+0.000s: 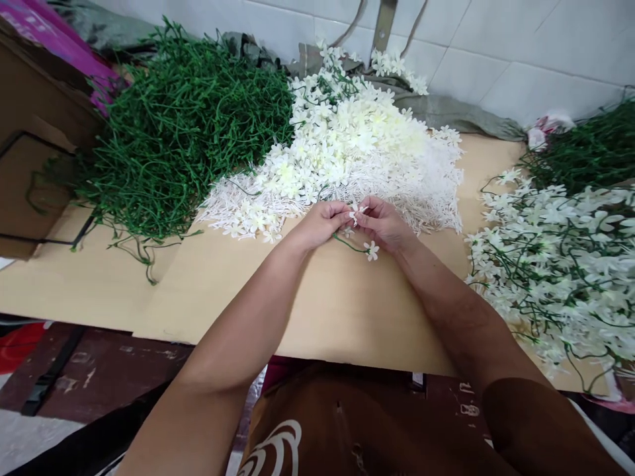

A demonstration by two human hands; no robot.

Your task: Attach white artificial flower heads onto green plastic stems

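My left hand [322, 223] and my right hand [383, 223] meet over the cardboard, just in front of a heap of white artificial flower heads [347, 142]. In my right fingertips a small white artificial flower [358, 211] is pinched. My left fingers are closed on a green plastic stem [347, 243], which hangs below the hands and ends in another white flower [371, 250]. Part of the stem is hidden behind the fingers. Thin white pieces [421, 192] lie loose along the near side of the heap.
A large tangle of green stems [198, 119] lies at left, beside a cardboard box [34, 158]. On the right are white flowers on stems [560, 264], with more green stems [590, 152] behind. Flat cardboard [347, 317] covers the table up to the tiled wall [496, 53].
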